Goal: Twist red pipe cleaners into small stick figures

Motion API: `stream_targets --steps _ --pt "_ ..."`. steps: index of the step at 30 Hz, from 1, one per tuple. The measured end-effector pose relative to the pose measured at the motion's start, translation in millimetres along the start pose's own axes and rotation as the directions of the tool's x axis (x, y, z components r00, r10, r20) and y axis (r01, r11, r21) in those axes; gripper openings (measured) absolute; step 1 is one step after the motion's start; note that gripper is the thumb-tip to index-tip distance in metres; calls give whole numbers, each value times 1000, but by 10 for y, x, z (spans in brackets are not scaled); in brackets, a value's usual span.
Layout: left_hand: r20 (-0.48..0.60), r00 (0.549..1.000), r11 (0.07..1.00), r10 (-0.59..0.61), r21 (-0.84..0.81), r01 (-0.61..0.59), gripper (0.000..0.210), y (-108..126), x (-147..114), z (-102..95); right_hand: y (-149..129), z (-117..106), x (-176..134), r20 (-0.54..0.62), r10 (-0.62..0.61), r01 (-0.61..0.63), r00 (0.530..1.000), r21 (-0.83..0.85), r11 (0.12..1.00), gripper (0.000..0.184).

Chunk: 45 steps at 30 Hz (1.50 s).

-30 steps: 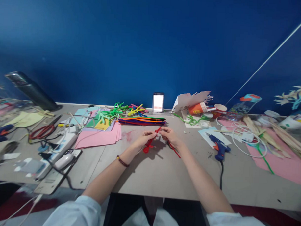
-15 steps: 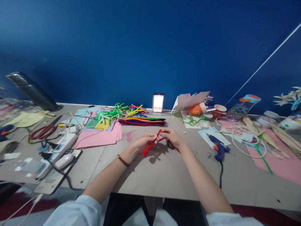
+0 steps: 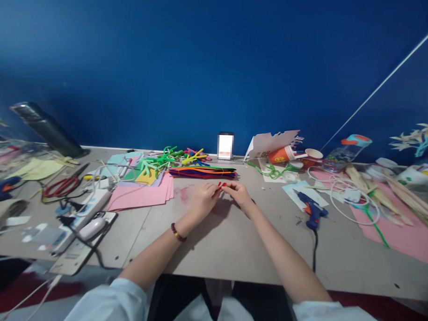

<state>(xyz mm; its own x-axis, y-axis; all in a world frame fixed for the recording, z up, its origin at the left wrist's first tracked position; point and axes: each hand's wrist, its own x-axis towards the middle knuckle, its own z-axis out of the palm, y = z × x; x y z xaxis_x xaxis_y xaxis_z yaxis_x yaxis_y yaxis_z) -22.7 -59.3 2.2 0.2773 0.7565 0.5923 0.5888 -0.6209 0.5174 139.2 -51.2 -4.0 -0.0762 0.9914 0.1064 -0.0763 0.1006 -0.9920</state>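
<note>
Over the middle of the table, my left hand (image 3: pixel 204 198) and my right hand (image 3: pixel 239 194) meet at the fingertips. Both are closed in a pinch on a red pipe cleaner (image 3: pixel 222 184), of which short red bits show between the fingers. My left hand covers most of the piece, so its full shape is hidden. Just beyond the hands lies a bundle of straight pipe cleaners (image 3: pixel 201 172) in purple, orange and other colours. A dark thing beside my right wrist is almost wholly covered.
Pink paper sheets (image 3: pixel 140 195) and bent green pipe cleaners (image 3: pixel 161 159) lie to the left, near a power strip (image 3: pixel 87 212). A phone (image 3: pixel 225 146) stands against the blue wall. On the right are a blue glue gun (image 3: pixel 312 210) with its cord and orange paper cups (image 3: pixel 281 155).
My left hand has turned over the red piece, hiding the round coiled end that hung below it. My right hand has shifted slightly and now covers more of the dark loop near it.
</note>
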Motion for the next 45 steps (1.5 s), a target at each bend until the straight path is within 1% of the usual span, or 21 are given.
stream_targets --steps 3,5,6,8,11,14,16,19,22,25,28,30,32,34,36,38,39,40,42,43,45 --pt "64 996 989 -56 -131 64 22 -2 20 3 -55 -59 -15 49 -10 12 999 -31 999 20" --pt "168 975 941 -146 -282 189 25 6 45 -9 -111 -105 -26 87 -32 36 996 -49 998 17" --pt "237 950 892 -203 -355 279 27 11 57 -17 -141 -125 -31 103 -39 45 994 -57 997 16" --pt "390 871 745 -300 -474 469 33 20 75 -33 -196 -157 -40 133 -45 55 990 -70 996 14" --pt "572 760 465 -308 -607 645 37 50 79 -42 -232 -186 -53 200 -23 35 980 -55 998 16" --pt "658 716 234 -234 -677 698 40 103 57 -26 -199 -187 -65 262 57 -58 963 -1 998 21" --pt "685 704 140 -187 -691 709 42 136 35 -10 -165 -163 -77 287 106 -128 952 59 990 25" --pt "706 697 72 -120 -695 716 45 160 11 5 -146 -98 -105 321 153 -214 935 166 963 31" --pt "723 683 48 -107 -682 730 45 148 12 3 -170 -39 -129 338 187 -274 923 233 933 34" --pt "729 665 21 -165 -671 741 40 112 44 -9 -190 -20 -127 296 197 -276 935 257 926 32" --pt "696 666 3 -268 -690 723 31 55 100 -33 -171 -25 -100 200 192 -245 961 286 926 31" --pt "640 673 43 -371 -713 700 25 1 139 -52 -134 -29 -73 115 179 -206 977 295 933 30" --pt "539 690 151 -483 -725 672 21 -58 165 -67 -87 -35 -40 32 167 -169 985 286 943 30" --pt "391 719 294 -574 -721 627 20 -102 172 -78 -42 -42 -5 -33 164 -148 986 284 947 32" --pt "213 776 502 -594 -656 564 20 -106 160 -90 -9 -47 25 -81 165 -134 983 293 947 33" --pt "28 870 763 -492 -468 446 16 -64 137 -104 6 -44 39 -120 160 -120 980 287 950 35" --pt "-42 926 882 -376 -322 344 14 -30 124 -110 7 -37 39 -134 156 -114 979 278 954 35" --pt "-88 965 957 -248 -178 230 13 7 111 -114 4 -25 35 -142 154 -112 978 266 957 36" --pt "-62 998 1000 -25 -6 25 13 71 86 -109 -5 8 16 -144 159 -119 977 252 960 37" --pt "-45 998 999 38 31 -36 13 91 75 -98 -8 28 5 -139 164 -126 977 249 960 37" --pt "-16 997 995 80 52 -79 13 101 56 -68 -10 63 -13 -129 167 -132 977 243 961 38"
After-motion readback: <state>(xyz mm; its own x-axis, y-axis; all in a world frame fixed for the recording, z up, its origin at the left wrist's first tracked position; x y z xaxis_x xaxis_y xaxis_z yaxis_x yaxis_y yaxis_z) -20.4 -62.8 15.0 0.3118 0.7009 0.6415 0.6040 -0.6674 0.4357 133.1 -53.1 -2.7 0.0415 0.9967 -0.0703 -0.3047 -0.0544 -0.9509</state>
